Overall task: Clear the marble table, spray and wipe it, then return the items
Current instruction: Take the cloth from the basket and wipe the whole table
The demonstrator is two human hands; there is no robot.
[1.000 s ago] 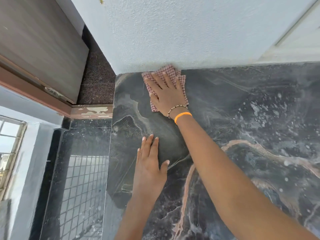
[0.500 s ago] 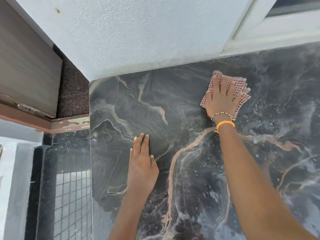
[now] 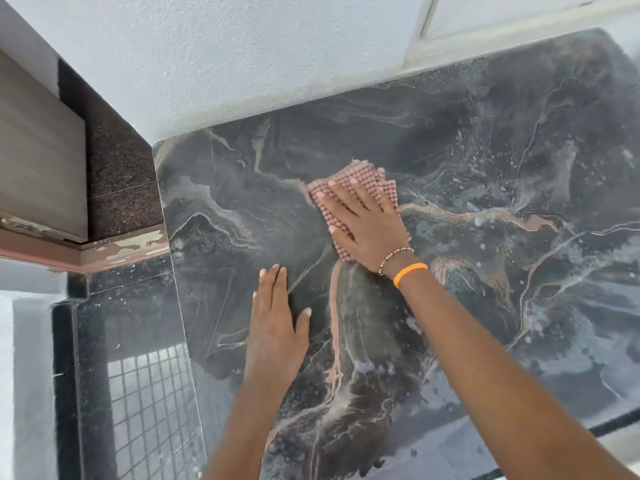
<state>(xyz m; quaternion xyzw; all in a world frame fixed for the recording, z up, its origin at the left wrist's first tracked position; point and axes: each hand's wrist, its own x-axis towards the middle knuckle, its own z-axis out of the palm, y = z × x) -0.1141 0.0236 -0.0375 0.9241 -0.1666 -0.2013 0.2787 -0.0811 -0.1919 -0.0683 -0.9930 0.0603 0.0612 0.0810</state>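
Dark marble with pale pink and white veins fills the near view: the table (image 3: 485, 174), its surface speckled with small droplets and wet patches on the right side. Nearest, the left hand (image 3: 277, 327) lies flat on the marble, fingers straight and pressed together, thumb held out to the right; it rests in about the same spot as half a second ago. Beyond it and to the right, the right hand (image 3: 367, 223) presses flat on a red-checked cloth (image 3: 356, 174), fingers straight and slightly spread over the fabric, thumb stretched toward the left. A bead bracelet (image 3: 394, 258) and an orange band (image 3: 410, 273) circle that wrist. Half a second ago the cloth sat far to the right, close under the wall; now it lies toward the middle-left of the table, well apart from the wall, and only a short way beyond the left fingertips. A second ago it was tucked into the far left corner. Left of the table, a lower black ledge (image 3: 114, 323) mirrors a grid of window bars. Farther off, a white textured wall (image 3: 242, 64) meets the table's back edge, with a white frame (image 3: 519, 32) at the upper right. No containers are in view.
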